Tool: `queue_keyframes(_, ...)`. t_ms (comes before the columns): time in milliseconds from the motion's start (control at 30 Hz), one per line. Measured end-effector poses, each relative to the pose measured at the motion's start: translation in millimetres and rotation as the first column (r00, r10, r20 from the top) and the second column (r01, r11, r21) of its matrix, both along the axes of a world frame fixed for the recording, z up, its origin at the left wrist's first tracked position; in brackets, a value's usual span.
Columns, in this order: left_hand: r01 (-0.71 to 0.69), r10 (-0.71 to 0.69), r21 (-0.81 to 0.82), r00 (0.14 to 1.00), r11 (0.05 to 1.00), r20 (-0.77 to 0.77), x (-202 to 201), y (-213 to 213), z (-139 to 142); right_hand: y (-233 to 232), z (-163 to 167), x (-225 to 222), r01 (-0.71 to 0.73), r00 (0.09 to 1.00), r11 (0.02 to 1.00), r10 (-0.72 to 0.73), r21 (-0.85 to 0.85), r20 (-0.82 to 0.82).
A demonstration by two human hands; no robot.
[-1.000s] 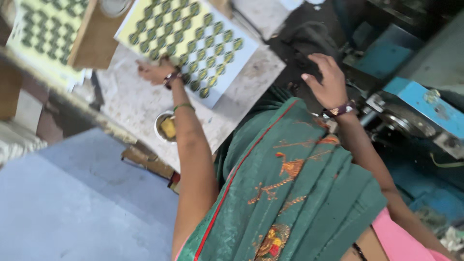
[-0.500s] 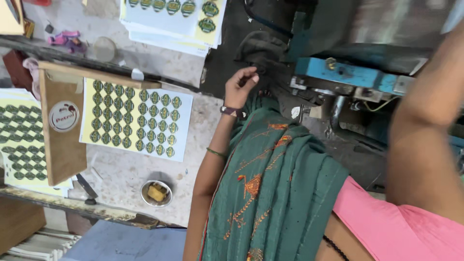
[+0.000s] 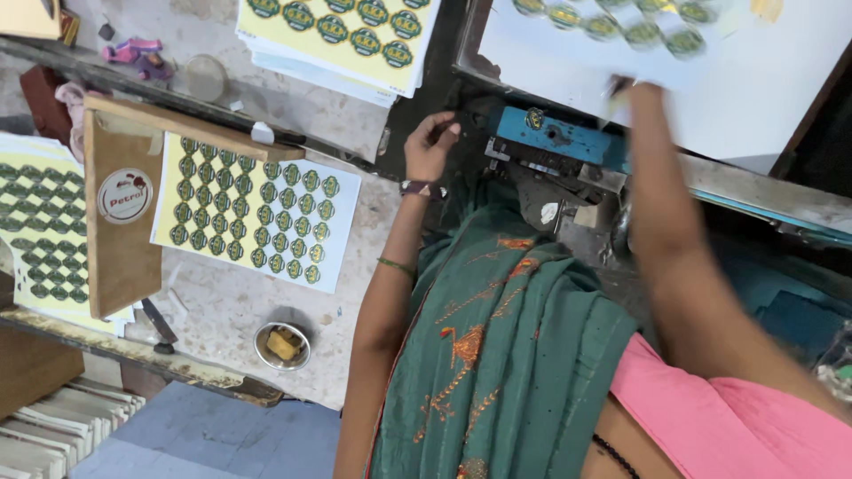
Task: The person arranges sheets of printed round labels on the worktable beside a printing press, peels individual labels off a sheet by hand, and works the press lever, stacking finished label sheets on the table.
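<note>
My right hand (image 3: 625,90) reaches forward to a white sheet (image 3: 737,89) printed with green round labels, which lies on the machine bed; its fingers pinch the sheet's near edge, and both are blurred. My left hand (image 3: 431,142) hovers with curled fingers and nothing in it at the dark machine edge, just left of a blue metal part (image 3: 561,137). A watch and a green bangle are on that arm. A green embroidered scarf covers my chest.
On the stone table to the left lies a sheet of green labels (image 3: 257,213) beside a wooden board (image 3: 124,231). More label sheets are stacked at the top (image 3: 337,40) and far left (image 3: 35,222). A small metal bowl (image 3: 282,344) stands near the table's front edge.
My left hand left the label sheet on the table and drew back to the machine edge. My right arm swung forward onto the white sheet on the machine.
</note>
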State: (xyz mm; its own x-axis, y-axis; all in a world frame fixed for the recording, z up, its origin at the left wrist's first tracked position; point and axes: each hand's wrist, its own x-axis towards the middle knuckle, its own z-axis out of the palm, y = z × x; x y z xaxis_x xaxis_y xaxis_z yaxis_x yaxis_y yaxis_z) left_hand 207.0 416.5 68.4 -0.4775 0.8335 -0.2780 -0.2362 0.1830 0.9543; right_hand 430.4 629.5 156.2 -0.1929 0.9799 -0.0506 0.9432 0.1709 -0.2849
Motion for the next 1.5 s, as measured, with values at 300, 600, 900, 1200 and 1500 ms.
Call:
queue_keyframes(300, -0.106, 0.020, 0.293, 0.959, 0.950, 0.283, -18.4, -100.8, 27.5, -268.6, 7.3, -107.3, -0.768, 0.606, 0.629, 0.774, 0.118, -0.184)
queue_keyframes(600, -0.702, 0.595, 0.111, 0.667, 0.703, 0.449, -90.2, -270.3, 8.4, -361.5, 35.8, -215.1, -0.994, -0.065, -0.037, 0.956, 0.103, -0.285)
queue_keyframes(900, -0.763, 0.542, 0.030, 0.486, 0.646, 0.685, -207.1, -337.5, -4.7, -381.0, -50.7, -232.6, -0.992, -0.029, 0.030, 0.894, 0.124, -0.446)
queue_keyframes(1200, -0.905, 0.792, -0.029, 0.387, 0.425, -0.471, -266.3, -309.6, 0.4, -343.0, -104.8, -228.2, -0.965, 0.260, 0.257, 0.964, -0.058, -0.060)
queue_keyframes(1500, -0.954, 0.587, -0.086, 0.247, 0.287, -0.771, -246.1, -281.6, 20.7, -327.1, -92.6, -220.7, -0.933, 0.351, 0.353, 0.935, -0.068, 0.045)
